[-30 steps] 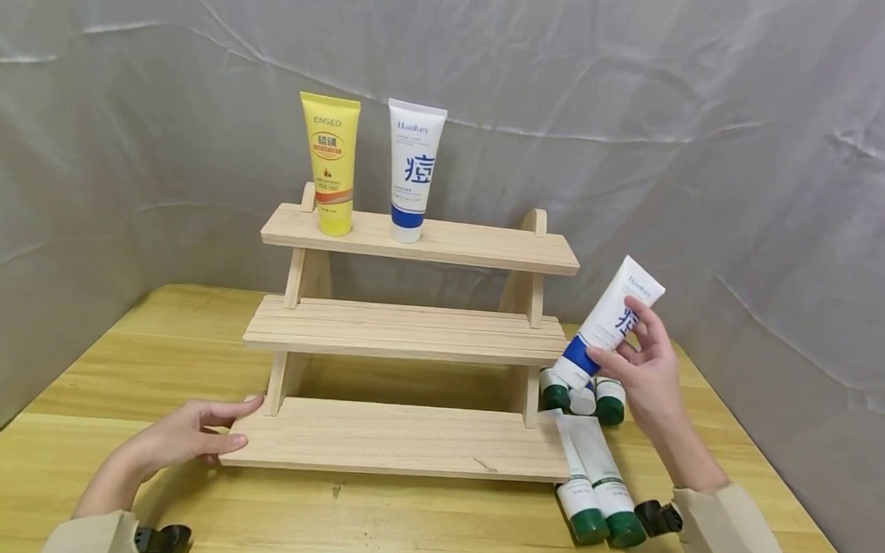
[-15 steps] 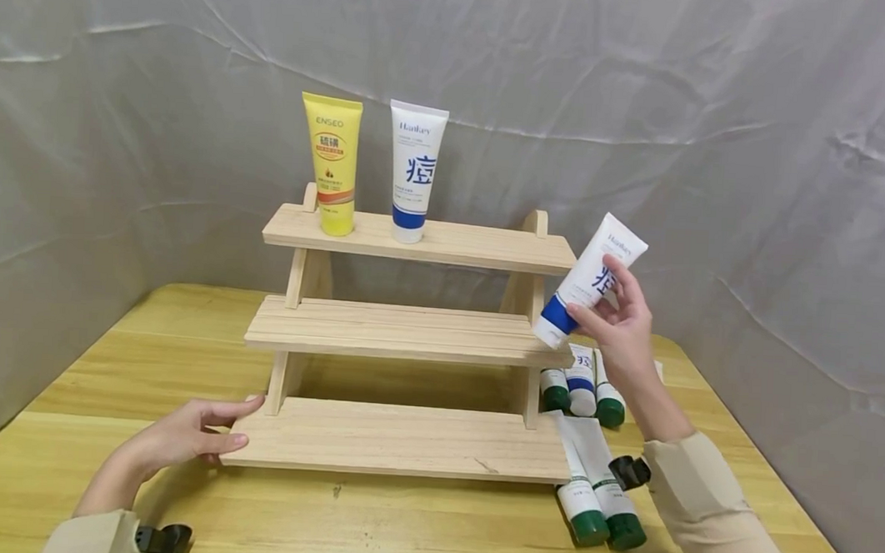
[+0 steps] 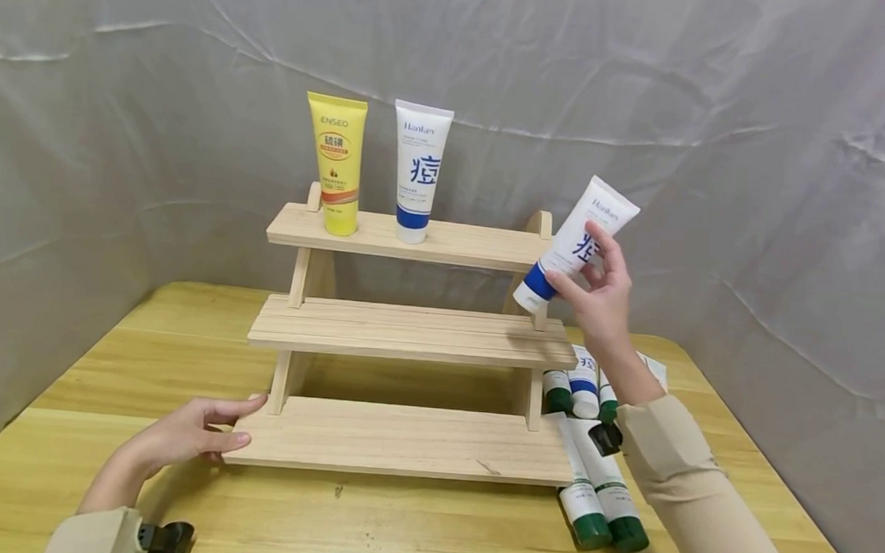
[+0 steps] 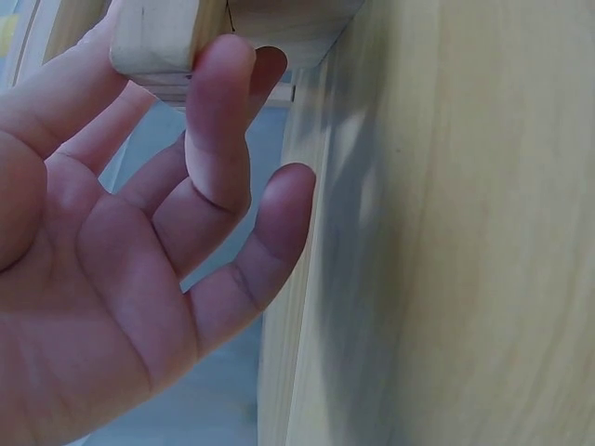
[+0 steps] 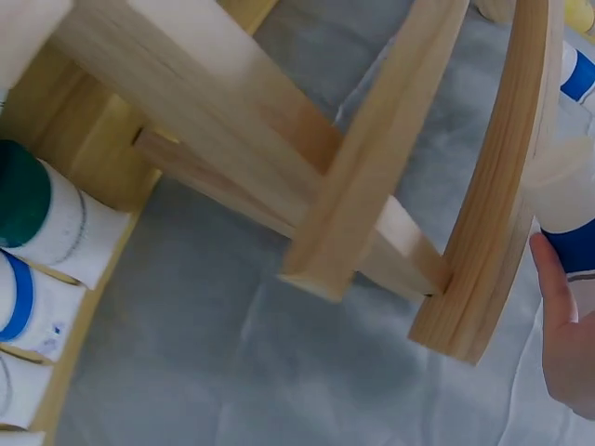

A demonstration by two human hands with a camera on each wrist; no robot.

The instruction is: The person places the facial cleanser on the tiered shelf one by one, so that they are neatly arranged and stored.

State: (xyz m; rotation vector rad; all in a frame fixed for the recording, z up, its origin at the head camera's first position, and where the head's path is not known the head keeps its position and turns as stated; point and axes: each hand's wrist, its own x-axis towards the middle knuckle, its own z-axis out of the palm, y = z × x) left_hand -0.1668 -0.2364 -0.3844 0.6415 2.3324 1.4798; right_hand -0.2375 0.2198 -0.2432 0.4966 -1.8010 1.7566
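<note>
And here the right hand (image 3: 608,306) is pinching a slim white plastic tube with a blue band and white cap (image 3: 567,240), fingers parted only as far as its body demands, thumb pressing by the band, a fingertip lying on the printed front. The tube is leaning, cap down and leftward, in front of the right end of a three-tiered pale wooden stand (image 3: 404,441); whether the cap is touching wood, I cannot tell. That grip is leaving the cap uncovered, probably so the flat base can meet a surface first. Over on the left, the left hand (image 3: 178,440) is gripping the bottom shelf's end, thumb and fingers bent around the board's thickness, the lower ones hanging loose, presumably steadying it. Up top, a yellow plastic tube (image 3: 336,166) and a matching white-and-blue tube (image 3: 420,171) are standing on their caps, labels facing front, likely for easy reading. White tubes with dark green caps (image 3: 619,496) are lying on the yellow wooden bench (image 3: 399,529) right of the stand, seemingly within convenient reach.
</note>
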